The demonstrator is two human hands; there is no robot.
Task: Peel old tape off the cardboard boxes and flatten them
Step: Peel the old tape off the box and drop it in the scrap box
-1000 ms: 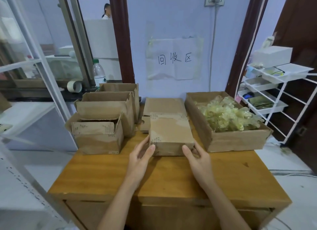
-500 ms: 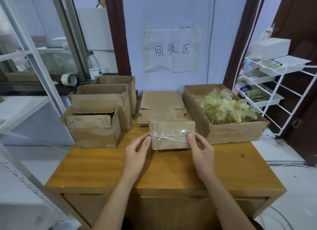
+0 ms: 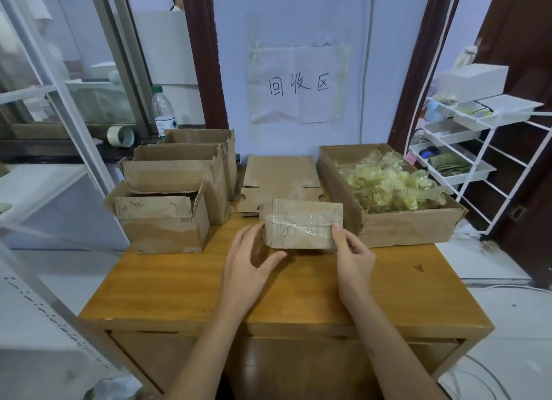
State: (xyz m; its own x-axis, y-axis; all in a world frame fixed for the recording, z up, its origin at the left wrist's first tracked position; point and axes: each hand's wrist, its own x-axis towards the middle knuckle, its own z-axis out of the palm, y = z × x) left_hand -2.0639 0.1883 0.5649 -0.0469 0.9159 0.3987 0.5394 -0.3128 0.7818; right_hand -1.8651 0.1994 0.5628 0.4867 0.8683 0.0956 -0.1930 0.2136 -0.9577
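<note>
Head view shows, at frame centre, both hands bracing a box (image 3: 301, 228) on the table (image 3: 179, 280), left hand (image 3: 249, 263) loosely spread, right hand (image 3: 352, 254) pinching its edge, taped face turned toward the person, probably for peeling.

small box (image 3: 301, 228) held between both hands above bench (image 3: 185, 283), clear tape (image 3: 298, 227) across its near face | left hand (image 3: 249, 265) at left end, fingers loosely spread | right hand (image 3: 354, 257) gripping right end, thumb on tape | open boxes (image 3: 167, 217) left | flattened cardboard (image 3: 279, 175) behind | box of peeled tape (image 3: 391, 190) right
</note>
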